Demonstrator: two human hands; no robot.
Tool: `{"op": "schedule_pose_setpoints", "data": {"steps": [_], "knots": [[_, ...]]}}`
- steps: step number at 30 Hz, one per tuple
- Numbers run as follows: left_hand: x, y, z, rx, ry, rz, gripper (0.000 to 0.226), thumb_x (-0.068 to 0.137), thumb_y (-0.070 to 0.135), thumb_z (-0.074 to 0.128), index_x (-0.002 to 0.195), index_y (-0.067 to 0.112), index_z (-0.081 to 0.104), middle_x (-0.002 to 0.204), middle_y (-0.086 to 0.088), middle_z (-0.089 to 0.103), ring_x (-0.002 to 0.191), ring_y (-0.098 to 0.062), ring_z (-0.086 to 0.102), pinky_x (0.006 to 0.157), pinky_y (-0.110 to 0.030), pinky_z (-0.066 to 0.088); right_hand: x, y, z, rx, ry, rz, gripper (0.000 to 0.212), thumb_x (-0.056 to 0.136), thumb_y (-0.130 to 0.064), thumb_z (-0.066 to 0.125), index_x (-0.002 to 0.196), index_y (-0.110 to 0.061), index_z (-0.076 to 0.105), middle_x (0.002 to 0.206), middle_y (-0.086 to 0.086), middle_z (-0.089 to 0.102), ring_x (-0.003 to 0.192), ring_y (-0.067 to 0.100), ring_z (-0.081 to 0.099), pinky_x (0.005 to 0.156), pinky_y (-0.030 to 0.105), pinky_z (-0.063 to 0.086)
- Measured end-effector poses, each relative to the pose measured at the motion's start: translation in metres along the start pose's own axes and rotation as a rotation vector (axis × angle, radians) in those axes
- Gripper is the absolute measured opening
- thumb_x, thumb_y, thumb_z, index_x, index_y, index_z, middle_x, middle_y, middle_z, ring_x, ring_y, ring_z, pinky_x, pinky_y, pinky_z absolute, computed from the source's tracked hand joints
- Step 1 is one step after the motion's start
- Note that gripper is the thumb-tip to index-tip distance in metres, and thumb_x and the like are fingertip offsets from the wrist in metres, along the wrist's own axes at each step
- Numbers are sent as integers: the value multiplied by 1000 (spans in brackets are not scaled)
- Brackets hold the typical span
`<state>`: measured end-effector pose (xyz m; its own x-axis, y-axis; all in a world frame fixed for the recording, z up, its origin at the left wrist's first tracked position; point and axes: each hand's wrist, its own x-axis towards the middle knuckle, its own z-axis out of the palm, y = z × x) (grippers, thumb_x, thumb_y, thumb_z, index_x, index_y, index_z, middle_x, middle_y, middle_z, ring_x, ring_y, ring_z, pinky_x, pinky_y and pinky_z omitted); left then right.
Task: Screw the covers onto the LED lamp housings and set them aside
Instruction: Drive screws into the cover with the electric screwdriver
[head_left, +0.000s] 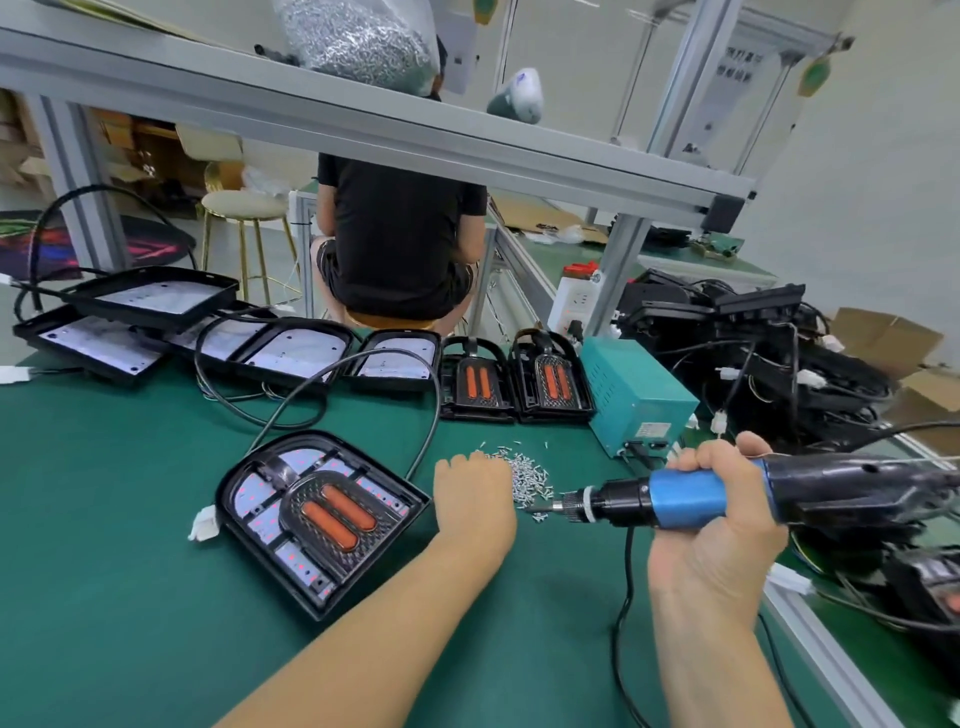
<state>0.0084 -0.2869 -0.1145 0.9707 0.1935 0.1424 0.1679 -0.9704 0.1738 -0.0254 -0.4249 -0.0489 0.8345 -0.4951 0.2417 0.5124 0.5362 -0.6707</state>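
A black LED lamp housing (317, 519) lies on the green mat in front of me, with a black cover (335, 514) bearing two orange lenses resting in it. To its right is a pile of small silver screws (530, 475). My left hand (472, 499) rests on the left edge of that pile, fingers curled down into the screws; what they hold is hidden. My right hand (722, 514) grips a blue and black electric screwdriver (685, 499) held level, its bit pointing left at the screws.
Open housings (296, 353) with white boards and black cables line the back of the mat; two covered lamps (550, 379) stand beside a teal power box (634, 395). A heap of black lamps and cables (769, 358) fills the right. A person in black sits behind.
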Motion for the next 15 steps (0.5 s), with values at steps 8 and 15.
{"op": "schedule_pose_setpoints", "data": {"steps": [8,15], "knots": [[3,-2,16,-36,27,-84,7,92,19,56,94,19,63,104,0,62,99,-20,57,85,-32,34,5,-2,-5,-10,21,16,30,82,8,56,84,-22,56,60,-6,55,58,11,55,66,27,47],[6,-7,19,-184,19,-94,18,95,28,52,89,23,69,105,2,58,94,-20,56,88,-33,33,4,0,-6,-8,12,28,29,82,6,57,83,-23,57,60,-8,56,57,11,55,63,23,48]]}}
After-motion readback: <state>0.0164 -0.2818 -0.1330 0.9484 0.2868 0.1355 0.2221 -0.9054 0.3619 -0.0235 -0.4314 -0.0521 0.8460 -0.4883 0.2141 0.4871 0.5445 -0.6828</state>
